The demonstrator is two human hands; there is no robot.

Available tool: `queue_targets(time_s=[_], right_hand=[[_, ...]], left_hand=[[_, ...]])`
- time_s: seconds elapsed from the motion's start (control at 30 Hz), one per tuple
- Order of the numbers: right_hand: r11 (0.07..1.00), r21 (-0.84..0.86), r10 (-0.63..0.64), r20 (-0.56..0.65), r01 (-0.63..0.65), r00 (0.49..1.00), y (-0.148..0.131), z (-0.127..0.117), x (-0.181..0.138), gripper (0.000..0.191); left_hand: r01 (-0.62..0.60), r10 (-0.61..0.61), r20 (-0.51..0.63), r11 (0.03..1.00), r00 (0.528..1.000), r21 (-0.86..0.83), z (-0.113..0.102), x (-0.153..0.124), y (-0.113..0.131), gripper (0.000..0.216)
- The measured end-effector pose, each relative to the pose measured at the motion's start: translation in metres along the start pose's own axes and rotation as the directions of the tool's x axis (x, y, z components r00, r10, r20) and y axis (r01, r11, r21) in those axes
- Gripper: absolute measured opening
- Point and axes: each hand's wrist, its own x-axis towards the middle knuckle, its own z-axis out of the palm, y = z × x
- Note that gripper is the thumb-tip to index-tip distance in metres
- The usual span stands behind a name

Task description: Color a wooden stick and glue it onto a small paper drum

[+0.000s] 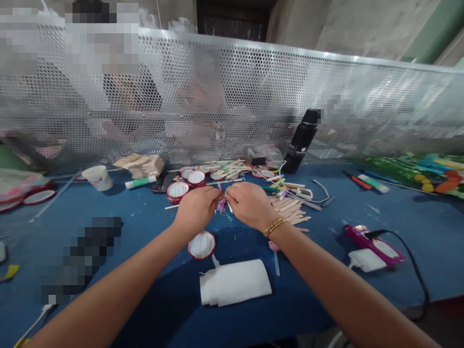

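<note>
Close together over the middle of the table, my left hand (198, 209) and my right hand (251, 205) meet with their fingers pinched. Whatever lies between the fingertips is too small and hidden to name. Just below them is a small tangle of pink and purple bands (221, 207), with a light blue loop (228, 217) at its edge. Beside my right hand spreads a pile of wooden craft sticks (290, 209). Left of my left hand stands a red-rimmed tape roll (177, 191), and nearer to me lies another tape roll (201, 245).
A folded white cloth or tissue (239, 282) lies in front. A black bottle (301, 141) leans against the perforated metal divider (246, 96). At left are a paper cup (97, 178) and a glue stick (140, 182); at right, a magenta device (375, 246) with a black cable.
</note>
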Motion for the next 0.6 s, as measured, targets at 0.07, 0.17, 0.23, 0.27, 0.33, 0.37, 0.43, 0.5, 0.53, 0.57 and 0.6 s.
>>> queue_targets(time_s=[0.07, 0.17, 0.23, 0.27, 0.33, 0.37, 0.43, 0.5, 0.53, 0.57, 0.6], right_hand=[[1.0, -0.003, 0.013, -0.001, -0.013, 1.0, -0.004, 0.003, -0.002, 0.026], [0.999, -0.018, 0.047, 0.007, -0.047, 0.999, -0.009, 0.011, -0.004, 0.03], [0.997, -0.027, 0.073, -0.006, -0.073, 0.997, -0.009, 0.015, -0.004, 0.032], [0.996, -0.02, 0.082, -0.017, -0.082, 0.997, -0.006, 0.016, -0.004, 0.032], [0.996, 0.062, 0.072, -0.027, -0.07, 0.997, 0.003, 0.016, -0.004, 0.03], [0.987, 0.149, 0.063, -0.02, -0.059, 0.998, 0.009, 0.016, -0.004, 0.031], [0.915, 0.397, 0.057, 0.035, -0.066, 0.998, 0.02, 0.016, -0.005, 0.033], [0.795, 0.591, 0.07, 0.136, -0.137, 0.988, 0.026, 0.019, -0.007, 0.036], [0.745, 0.643, 0.07, 0.189, -0.177, 0.98, 0.026, 0.021, -0.008, 0.036], [0.71, 0.672, 0.061, 0.237, -0.209, 0.97, 0.024, 0.024, -0.01, 0.035], [0.687, 0.689, 0.044, 0.276, -0.229, 0.96, 0.02, 0.026, -0.012, 0.031]], left_hand=[[0.022, -0.022, 0.005, 1.0, 1.0, -0.004, 0.002, -0.001, 0.002, 0.027], [0.066, -0.066, 0.018, 0.997, 0.998, -0.028, 0.006, -0.003, 0.003, 0.027], [0.08, -0.079, 0.018, 0.995, 0.997, -0.058, 0.008, -0.002, 0.002, 0.028], [0.082, -0.081, 0.014, 0.994, 0.997, -0.078, 0.008, -0.001, -0.001, 0.028], [0.08, -0.077, 0.027, 0.987, 0.997, -0.137, 0.006, 0.003, -0.009, 0.027], [0.083, -0.073, 0.06, 0.98, 0.996, -0.18, 0.004, 0.006, -0.014, 0.026], [0.108, -0.045, 0.216, 0.95, 0.975, -0.292, 0.0, 0.011, -0.026, 0.023], [0.176, -0.01, 0.417, 0.915, 0.909, -0.362, -0.004, 0.013, -0.037, 0.019], [0.19, 0.014, 0.505, 0.917, 0.863, -0.351, -0.006, 0.013, -0.042, 0.018], [0.193, 0.021, 0.572, 0.931, 0.82, -0.31, -0.007, 0.012, -0.045, 0.018], [0.183, 0.014, 0.616, 0.949, 0.788, -0.256, -0.007, 0.011, -0.048, 0.018]])
